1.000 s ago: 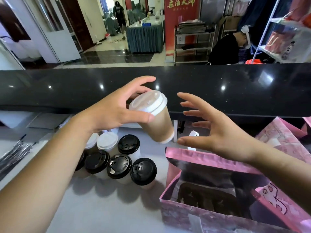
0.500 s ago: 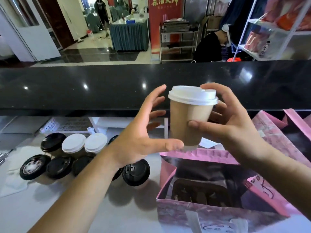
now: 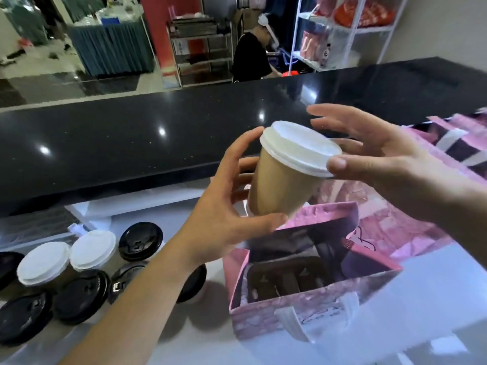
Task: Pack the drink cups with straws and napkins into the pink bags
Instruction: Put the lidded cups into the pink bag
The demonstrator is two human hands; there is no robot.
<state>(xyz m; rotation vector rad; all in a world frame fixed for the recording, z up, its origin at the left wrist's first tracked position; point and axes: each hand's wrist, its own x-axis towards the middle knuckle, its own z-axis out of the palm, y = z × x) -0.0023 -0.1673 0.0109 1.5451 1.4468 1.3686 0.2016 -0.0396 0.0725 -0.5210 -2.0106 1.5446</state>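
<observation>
A brown paper cup with a white lid hangs tilted in the air above an open pink bag. My left hand grips the cup's lower part, thumb under the base and fingers behind it. My right hand is at the lid, thumb against the near rim and fingers spread over the far side. Inside the bag lies a dark brown cup carrier with nothing in it. No straws or napkins can be made out.
Several lidded cups stand at the lower left, two with white lids and the others with black lids. A second pink bag lies at the right. A raised black counter runs across behind my hands.
The cup came from my left hand alone to between both hands, then tilted. My right hand slid from the cup's side up to the lid. My left hand now holds the base.
</observation>
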